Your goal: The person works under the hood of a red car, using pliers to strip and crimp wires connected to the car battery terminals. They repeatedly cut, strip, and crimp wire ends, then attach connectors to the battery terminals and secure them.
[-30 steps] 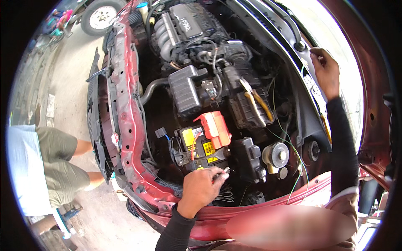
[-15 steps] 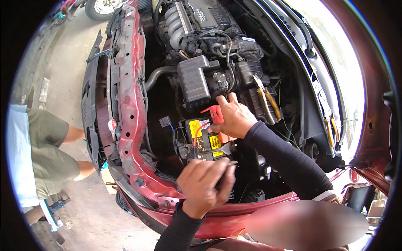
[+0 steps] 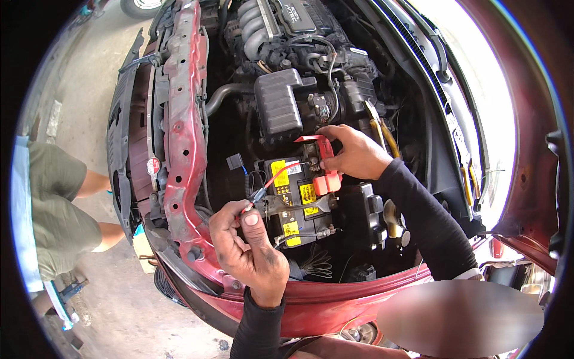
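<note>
A black car battery (image 3: 291, 213) with yellow labels sits in the engine bay in front of me. Thumb and fingers of my right hand (image 3: 359, 152) grip the red battery terminal cover (image 3: 327, 179), which is lifted off the metal clamp (image 3: 312, 157) beneath it. My left hand (image 3: 250, 254) is raised at the battery's left side, its fingers pinched on a red wire (image 3: 276, 175) near a dark connector (image 3: 258, 195). The wire runs from there toward the terminal. What lies inside the left fingers is mostly hidden.
Yellow-handled pliers (image 3: 387, 136) rest on the engine parts beyond my right hand. More yellow-handled pliers (image 3: 472, 180) lie by the windshield edge. A black air box (image 3: 278, 106) stands behind the battery. Left of the red front beam (image 3: 183, 119), a person (image 3: 57, 203) stands.
My left hand has moved left, away from the battery's front, and now pinches the red wire. My right hand has shifted slightly right with the red cover, exposing the terminal clamp.
</note>
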